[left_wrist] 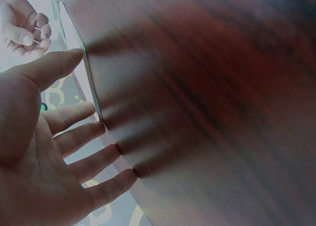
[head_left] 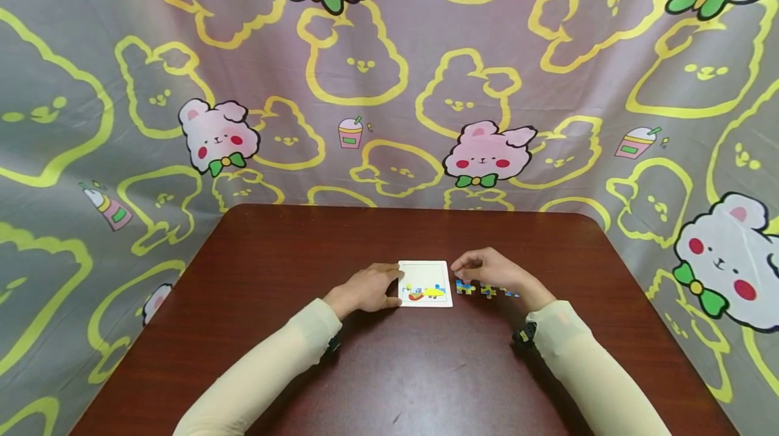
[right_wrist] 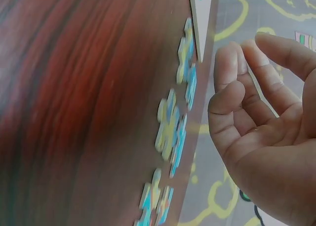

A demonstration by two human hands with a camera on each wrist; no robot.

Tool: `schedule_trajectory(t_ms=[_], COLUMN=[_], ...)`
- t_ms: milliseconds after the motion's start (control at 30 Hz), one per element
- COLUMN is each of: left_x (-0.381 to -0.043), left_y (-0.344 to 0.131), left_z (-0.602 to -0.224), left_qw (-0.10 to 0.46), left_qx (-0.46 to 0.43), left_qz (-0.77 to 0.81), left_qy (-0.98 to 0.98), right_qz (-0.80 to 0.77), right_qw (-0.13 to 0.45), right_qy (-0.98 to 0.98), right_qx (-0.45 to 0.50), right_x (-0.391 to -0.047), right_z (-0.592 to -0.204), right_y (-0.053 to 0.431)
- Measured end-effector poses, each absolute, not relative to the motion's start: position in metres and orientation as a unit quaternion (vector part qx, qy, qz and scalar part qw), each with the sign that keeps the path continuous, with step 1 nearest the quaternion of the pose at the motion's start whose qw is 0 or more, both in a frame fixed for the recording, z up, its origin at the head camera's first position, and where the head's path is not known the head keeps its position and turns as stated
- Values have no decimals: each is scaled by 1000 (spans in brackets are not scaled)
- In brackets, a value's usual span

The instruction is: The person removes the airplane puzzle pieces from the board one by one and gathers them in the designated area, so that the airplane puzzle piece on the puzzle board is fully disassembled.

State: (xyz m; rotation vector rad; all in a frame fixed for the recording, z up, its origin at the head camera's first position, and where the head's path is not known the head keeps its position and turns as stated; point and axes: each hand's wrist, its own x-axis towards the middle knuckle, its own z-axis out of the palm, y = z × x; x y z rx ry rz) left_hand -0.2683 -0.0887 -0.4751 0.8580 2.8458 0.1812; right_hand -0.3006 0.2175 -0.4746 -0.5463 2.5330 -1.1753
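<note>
A white puzzle board (head_left: 422,272) lies on the table, with puzzle pieces showing a red and yellow picture (head_left: 426,293) along its near side. My left hand (head_left: 368,287) rests at the board's left edge. In the left wrist view that left hand (left_wrist: 54,137) has its fingers spread and fairly straight, fingertips down at the edge and tabletop. Off the board's right edge hovers my right hand (head_left: 496,268), above loose puzzle pieces (head_left: 465,287). In the right wrist view the right hand (right_wrist: 266,112) has loosely bent fingers, and nothing shows between them.
Several loose blue and yellow pieces (right_wrist: 170,125) lie in rows to the right of the board, partly under the right hand. The brown table (head_left: 292,247) ends at a patterned curtain (head_left: 389,84) behind and at both sides.
</note>
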Motion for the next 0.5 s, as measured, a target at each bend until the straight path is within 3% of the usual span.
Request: schedule_trajectory(t_ms=[500], left_x=[-268], left_y=[-89], left_z=[-475], left_qw=[83], left_qx=[289], left_qz=[65], left_qy=[951], right_qz=[-436], right_qw=[166], right_qy=[866], right_qx=[-181], right_x=[-293], right_z=[-472], right_y=[183])
